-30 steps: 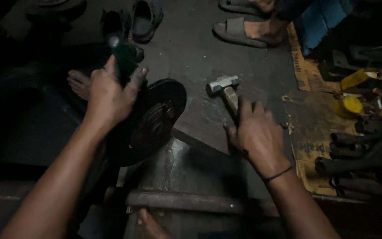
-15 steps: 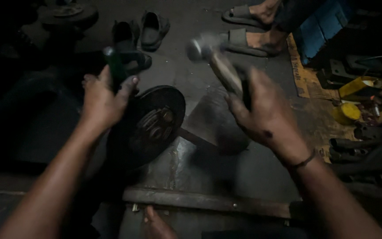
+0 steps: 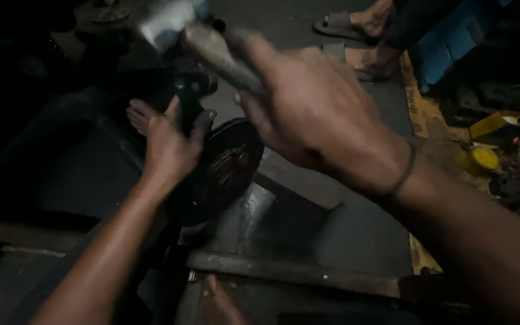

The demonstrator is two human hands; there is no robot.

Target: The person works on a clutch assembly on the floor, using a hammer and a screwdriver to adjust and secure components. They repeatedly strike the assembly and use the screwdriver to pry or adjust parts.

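My right hand (image 3: 314, 111) grips the wooden handle of a hammer (image 3: 179, 27), raised high and close to the camera, its blurred metal head at the upper left. My left hand (image 3: 173, 144) is wrapped around a dark green handle of a tool (image 3: 189, 96) that stands upright against a round dark metal disc (image 3: 227, 168). The disc rests tilted on a grey metal block (image 3: 254, 210). The hammer head hangs above the green handle. My bare foot (image 3: 139, 114) shows behind the left hand.
A rusty metal bar (image 3: 290, 271) lies across the floor near me. Another person's sandalled feet (image 3: 356, 27) stand at the top. Yellow containers (image 3: 485, 156) and dark tools clutter a cardboard sheet at the right. A blue crate (image 3: 446, 48) sits at the upper right.
My right hand took the hammer off the floor and swung it up and to the left, above the green handle. My left hand stayed on the handle by the disc.
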